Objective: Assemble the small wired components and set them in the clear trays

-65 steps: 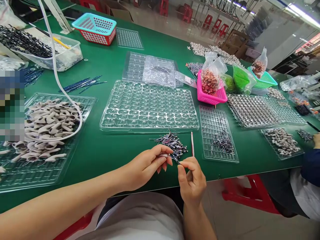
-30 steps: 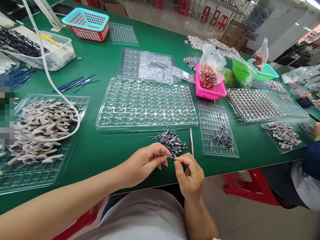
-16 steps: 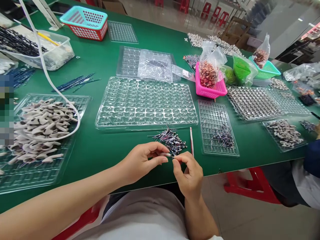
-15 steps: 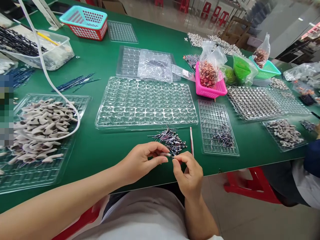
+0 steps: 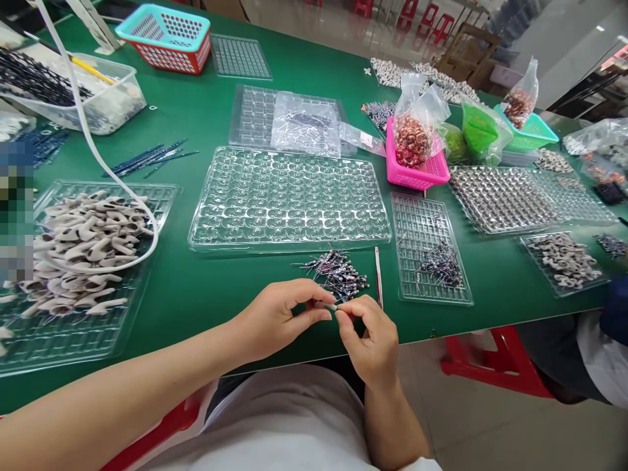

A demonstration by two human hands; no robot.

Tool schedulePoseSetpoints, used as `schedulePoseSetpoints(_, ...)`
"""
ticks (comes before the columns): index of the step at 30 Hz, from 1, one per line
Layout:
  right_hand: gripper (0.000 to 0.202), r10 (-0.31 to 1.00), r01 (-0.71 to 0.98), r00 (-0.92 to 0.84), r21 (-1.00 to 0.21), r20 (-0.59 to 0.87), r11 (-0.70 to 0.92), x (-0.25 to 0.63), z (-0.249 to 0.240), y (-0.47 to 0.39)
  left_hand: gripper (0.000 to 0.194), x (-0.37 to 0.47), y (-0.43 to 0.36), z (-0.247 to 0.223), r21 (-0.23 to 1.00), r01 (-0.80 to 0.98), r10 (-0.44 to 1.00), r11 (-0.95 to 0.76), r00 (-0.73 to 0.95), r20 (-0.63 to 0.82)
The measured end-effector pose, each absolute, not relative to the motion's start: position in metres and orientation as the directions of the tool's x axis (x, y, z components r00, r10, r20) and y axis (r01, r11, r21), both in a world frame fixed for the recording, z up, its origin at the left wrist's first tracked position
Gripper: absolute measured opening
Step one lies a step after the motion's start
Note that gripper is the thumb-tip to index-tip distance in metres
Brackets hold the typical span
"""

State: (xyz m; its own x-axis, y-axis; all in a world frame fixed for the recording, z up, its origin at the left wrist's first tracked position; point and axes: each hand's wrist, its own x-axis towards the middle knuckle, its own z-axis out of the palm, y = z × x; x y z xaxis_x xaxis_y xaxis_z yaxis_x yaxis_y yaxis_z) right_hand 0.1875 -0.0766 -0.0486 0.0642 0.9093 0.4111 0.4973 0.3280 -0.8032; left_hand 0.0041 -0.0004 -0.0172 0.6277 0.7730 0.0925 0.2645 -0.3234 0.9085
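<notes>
My left hand (image 5: 289, 314) is closed, with a small pale piece (image 5: 328, 305) held between thumb and fingers; most of it is hidden. Close against its right end, my right hand (image 5: 370, 337) pinches with thumb and forefinger. What sits in that pinch is too small and covered to make out. Just beyond both hands lies a loose heap of small dark electronic parts with thin wire leads (image 5: 338, 273). To the right of that heap, a slim white and red stick-like tool (image 5: 378, 278) rests on the green table (image 5: 216, 288).
A large clear moulded tray (image 5: 289, 196) lies ahead. Grey curved shells (image 5: 91, 242) fill a tray at left, under a white cable (image 5: 156, 239). More wired parts sit in a tray (image 5: 432, 245) at right, near a pink basket (image 5: 417, 176). Another person's arm (image 5: 615, 314) shows far right.
My hands have drawn slightly closer together around the small piece, narrowing the gap between the fingertips. The view has shifted a little; the heap and trays stay put.
</notes>
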Motion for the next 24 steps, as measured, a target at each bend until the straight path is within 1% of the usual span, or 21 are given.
schedulePoseSetpoints(7,0.024,0.887,0.488,0.076,-0.792,0.456,0.366,0.1880,-0.0501,-0.0774,0.013,0.0060,-0.0029,-0.0159,0.955,0.215,0.794,-0.204,0.607,0.033)
schedulePoseSetpoints(12,0.028,0.896,0.432,0.083,-0.826,0.435,0.361,0.1898,-0.0508,-0.0784,0.013,0.0070,-0.0040,-0.0157,0.969,0.193,0.811,-0.154,0.584,0.013)
schedulePoseSetpoints(16,0.024,0.896,0.424,0.101,-0.834,0.432,0.354,0.1898,-0.0497,-0.0793,0.012,0.0072,-0.0032,-0.0148,0.966,0.187,0.812,-0.178,0.582,0.037)
schedulePoseSetpoints(24,0.020,0.893,0.440,0.091,-0.822,0.440,0.360,0.1886,-0.0477,-0.0788,0.014,0.0065,-0.0033,-0.0168,0.946,0.156,0.790,-0.284,0.598,0.138)
